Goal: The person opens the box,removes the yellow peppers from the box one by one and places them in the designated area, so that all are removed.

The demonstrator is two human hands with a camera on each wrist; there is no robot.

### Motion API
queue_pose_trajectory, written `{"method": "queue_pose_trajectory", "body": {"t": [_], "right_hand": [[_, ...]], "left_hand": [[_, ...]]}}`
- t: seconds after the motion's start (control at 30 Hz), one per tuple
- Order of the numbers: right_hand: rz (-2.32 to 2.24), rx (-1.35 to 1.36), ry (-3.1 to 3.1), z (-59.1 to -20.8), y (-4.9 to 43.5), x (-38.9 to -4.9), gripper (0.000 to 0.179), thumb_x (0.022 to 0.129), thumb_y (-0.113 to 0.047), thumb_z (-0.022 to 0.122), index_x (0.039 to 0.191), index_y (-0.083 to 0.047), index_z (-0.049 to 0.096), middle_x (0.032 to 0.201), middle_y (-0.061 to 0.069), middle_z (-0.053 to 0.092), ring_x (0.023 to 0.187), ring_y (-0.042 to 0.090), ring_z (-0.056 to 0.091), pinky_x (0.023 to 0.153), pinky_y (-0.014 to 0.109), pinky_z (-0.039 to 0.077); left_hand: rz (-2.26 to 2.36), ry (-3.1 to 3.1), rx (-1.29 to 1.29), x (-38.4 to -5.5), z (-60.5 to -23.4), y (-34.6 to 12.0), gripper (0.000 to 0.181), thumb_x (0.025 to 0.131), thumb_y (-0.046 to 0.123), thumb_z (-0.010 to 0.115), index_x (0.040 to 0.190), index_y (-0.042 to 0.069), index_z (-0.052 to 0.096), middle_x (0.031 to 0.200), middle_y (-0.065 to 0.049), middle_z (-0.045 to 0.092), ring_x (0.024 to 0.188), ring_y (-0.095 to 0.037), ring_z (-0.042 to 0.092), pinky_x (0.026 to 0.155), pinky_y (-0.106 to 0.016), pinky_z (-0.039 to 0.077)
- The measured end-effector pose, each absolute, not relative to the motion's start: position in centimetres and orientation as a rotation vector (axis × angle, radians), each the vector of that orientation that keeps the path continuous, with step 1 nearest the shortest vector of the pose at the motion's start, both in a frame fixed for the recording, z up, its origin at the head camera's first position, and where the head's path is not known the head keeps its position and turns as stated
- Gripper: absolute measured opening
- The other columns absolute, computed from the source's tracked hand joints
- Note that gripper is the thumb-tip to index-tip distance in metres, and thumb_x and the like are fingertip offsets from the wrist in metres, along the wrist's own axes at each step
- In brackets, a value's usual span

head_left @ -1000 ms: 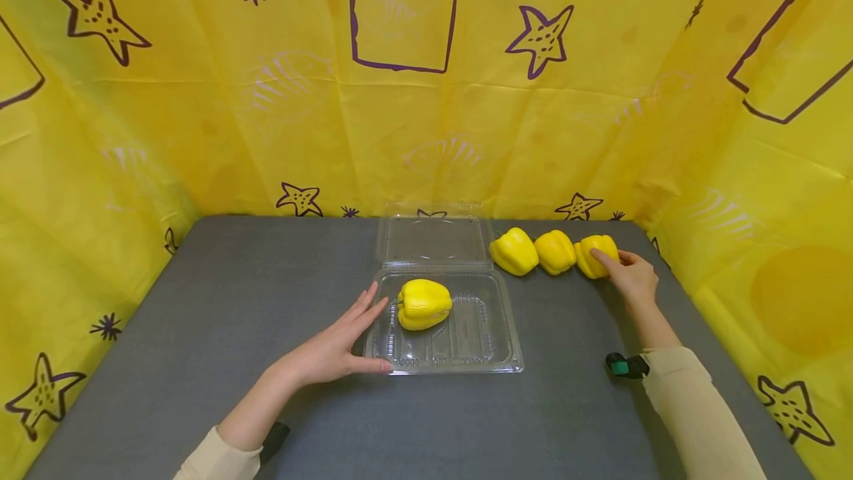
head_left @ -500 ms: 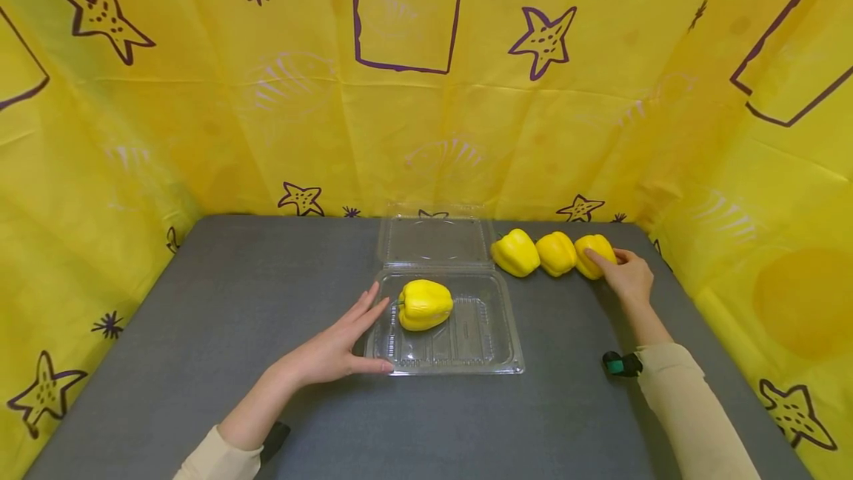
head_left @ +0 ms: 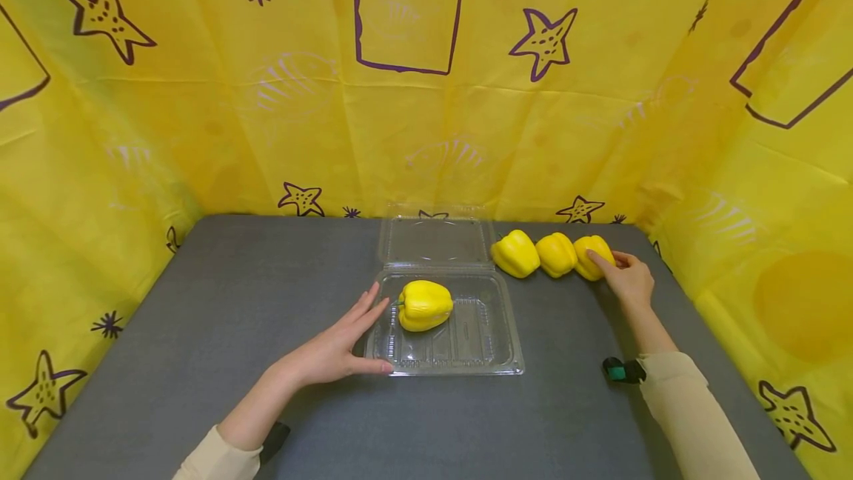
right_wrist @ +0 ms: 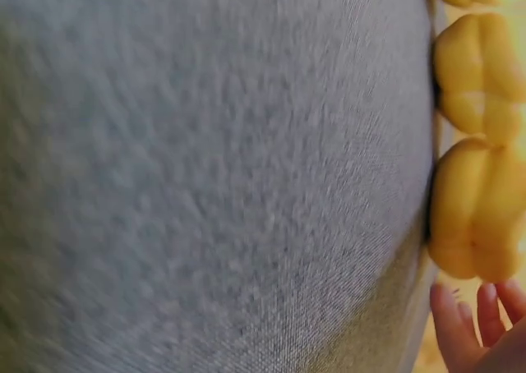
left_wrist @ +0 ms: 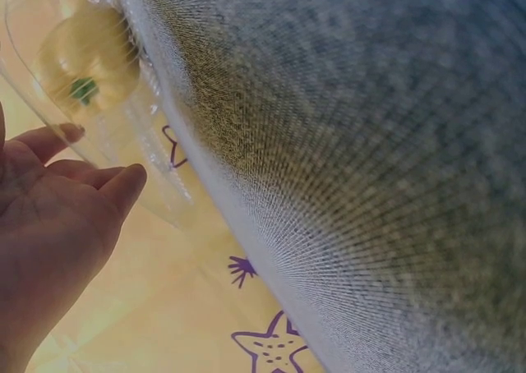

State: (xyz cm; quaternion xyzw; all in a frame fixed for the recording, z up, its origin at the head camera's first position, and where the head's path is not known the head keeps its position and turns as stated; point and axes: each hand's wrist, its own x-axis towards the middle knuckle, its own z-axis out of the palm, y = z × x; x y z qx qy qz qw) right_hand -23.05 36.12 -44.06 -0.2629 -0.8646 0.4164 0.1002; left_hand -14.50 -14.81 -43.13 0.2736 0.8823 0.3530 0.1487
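Note:
A clear plastic clamshell container [head_left: 489,350] lies on the grey table with its lid folded back behind. One yellow bell pepper [head_left: 425,307] sits on its side in the base's left half, green stem to the left. My left hand [head_left: 336,347] is at the base's left edge, fingers spread and thumb at the front left corner. To the right of the lid, three more yellow peppers stand in a row. My right hand [head_left: 629,278] touches the rightmost pepper [head_left: 593,258], thumb across its front. In the right wrist view, the fingertips [right_wrist: 488,294] are right at that pepper's end.
The left pepper [head_left: 516,254] and middle pepper [head_left: 556,255] of the row stand between my right hand and the lid [head_left: 436,243]. A yellow patterned cloth [head_left: 566,132] hangs behind and along both sides of the table [head_left: 266,302].
The rightmost pepper has shifted slightly left against the middle one, and my right hand moved left with it. My left hand, the container and the pepper inside stay in place.

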Motion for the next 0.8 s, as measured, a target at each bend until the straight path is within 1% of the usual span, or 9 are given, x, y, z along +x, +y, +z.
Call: {"method": "queue_pose_trajectory", "body": {"t": [0.1, 0.23, 0.33, 0.43, 0.5, 0.6, 0.7, 0.8], "right_hand": [[1.264, -0.763, -2.515, -43.8, 35.8, -22.7, 0.092, 0.081, -0.066, 0.065, 0.144, -0.002, 0.046, 0.143, 0.021, 0.044, 0.129, 0.038, 0.039, 0.106, 0.051, 0.033], [1.29, -0.724, -2.458, -43.2, 35.1, -22.1, 0.086, 0.083, -0.059, 0.067, 0.146, -0.005, 0.044, 0.151, 0.019, 0.033, 0.137, 0.037, 0.026, 0.109, 0.052, 0.026], [1.305, -0.697, -2.422, -42.6, 34.3, -21.7, 0.081, 0.084, -0.054, 0.069, 0.145, -0.007, 0.045, 0.153, 0.018, 0.029, 0.141, 0.037, 0.018, 0.11, 0.053, 0.022], [1.333, -0.678, -2.401, -42.0, 33.4, -21.2, 0.078, 0.086, -0.051, 0.069, 0.146, -0.008, 0.045, 0.155, 0.017, 0.026, 0.143, 0.036, 0.014, 0.112, 0.054, 0.019], [1.364, -0.675, -2.393, -41.6, 32.7, -20.9, 0.078, 0.085, -0.051, 0.069, 0.146, -0.009, 0.044, 0.156, 0.016, 0.025, 0.143, 0.036, 0.015, 0.112, 0.054, 0.018], [1.433, -0.672, -2.38, -41.2, 31.6, -20.6, 0.078, 0.086, -0.051, 0.069, 0.148, -0.011, 0.042, 0.154, 0.014, 0.028, 0.14, 0.033, 0.022, 0.111, 0.052, 0.022], [1.538, -0.653, -2.357, -40.9, 30.4, -20.2, 0.076, 0.088, -0.049, 0.069, 0.148, -0.012, 0.04, 0.151, 0.011, 0.032, 0.134, 0.03, 0.029, 0.108, 0.046, 0.028], [1.679, -0.609, -2.314, -40.6, 29.1, -19.9, 0.072, 0.09, -0.042, 0.069, 0.148, -0.01, 0.04, 0.15, 0.01, 0.035, 0.13, 0.026, 0.032, 0.102, 0.038, 0.032]], "left_hand": [[1.014, 2.537, 0.786, -14.5, -43.1, -14.8, 0.108, 0.078, 0.059, 0.073, 0.158, 0.014, 0.016, 0.163, -0.003, -0.009, 0.148, -0.03, 0.0, 0.11, -0.059, 0.022], [1.012, 2.538, 0.783, -14.5, -43.1, -14.8, 0.108, 0.078, 0.06, 0.073, 0.158, 0.014, 0.016, 0.163, -0.003, -0.009, 0.148, -0.03, 0.0, 0.11, -0.059, 0.022], [1.011, 2.54, 0.783, -14.5, -43.2, -14.8, 0.108, 0.078, 0.06, 0.073, 0.158, 0.014, 0.016, 0.163, -0.003, -0.008, 0.148, -0.03, -0.001, 0.11, -0.059, 0.022], [1.009, 2.541, 0.785, -14.5, -43.2, -14.8, 0.108, 0.078, 0.06, 0.073, 0.158, 0.014, 0.017, 0.163, -0.003, -0.008, 0.148, -0.03, -0.001, 0.11, -0.059, 0.022], [1.011, 2.541, 0.783, -14.5, -43.2, -14.8, 0.108, 0.078, 0.06, 0.073, 0.157, 0.014, 0.017, 0.163, -0.003, -0.008, 0.148, -0.03, -0.001, 0.11, -0.059, 0.022], [1.011, 2.539, 0.781, -14.5, -43.2, -14.8, 0.108, 0.078, 0.059, 0.073, 0.157, 0.013, 0.017, 0.163, -0.003, -0.008, 0.148, -0.031, -0.002, 0.11, -0.06, 0.022], [1.01, 2.541, 0.781, -14.5, -43.1, -14.8, 0.108, 0.078, 0.059, 0.074, 0.157, 0.013, 0.017, 0.163, -0.004, -0.008, 0.148, -0.031, -0.001, 0.11, -0.059, 0.022], [1.01, 2.543, 0.785, -14.6, -43.1, -14.8, 0.108, 0.077, 0.059, 0.074, 0.157, 0.013, 0.017, 0.163, -0.004, -0.008, 0.148, -0.031, -0.001, 0.11, -0.059, 0.022]]}}
